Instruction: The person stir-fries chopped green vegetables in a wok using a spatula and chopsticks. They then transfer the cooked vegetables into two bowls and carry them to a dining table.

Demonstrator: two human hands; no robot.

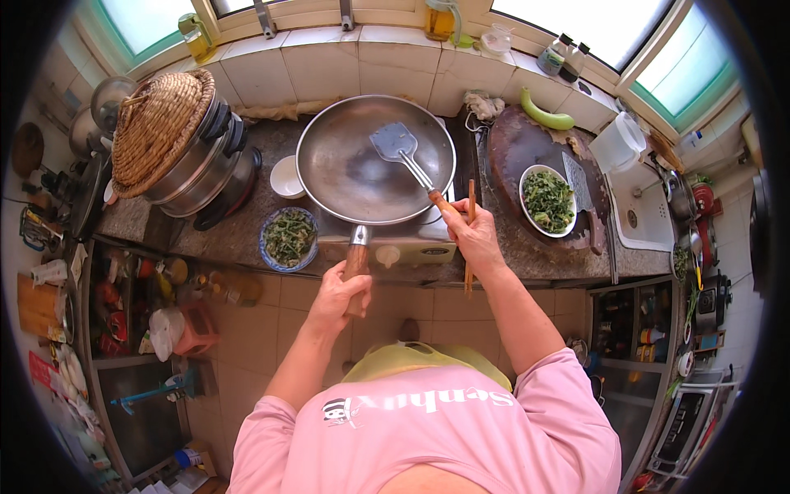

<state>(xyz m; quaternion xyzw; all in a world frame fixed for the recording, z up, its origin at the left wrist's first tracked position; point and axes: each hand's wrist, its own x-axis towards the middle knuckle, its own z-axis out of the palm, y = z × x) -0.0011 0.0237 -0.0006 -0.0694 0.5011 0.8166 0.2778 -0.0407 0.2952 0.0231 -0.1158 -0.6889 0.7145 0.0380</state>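
Note:
My left hand grips the wooden handle of a large metal wok, which sits on a gas stove. A thin film of oil or moisture seems to cover the wok's inner surface. In my right hand is the wooden grip of a metal spatula, its blade over the wok. Wooden chopsticks run upright through the same hand. Left of the wok are a small white bowl and a blue-rimmed dish of cooked greens.
On the right, a round chopping board bears a bowl of chopped greens, a cleaver and a pale green gourd. Farther right is a white sink. A steamer pot with a woven lid stands left. Bottles line the ledge.

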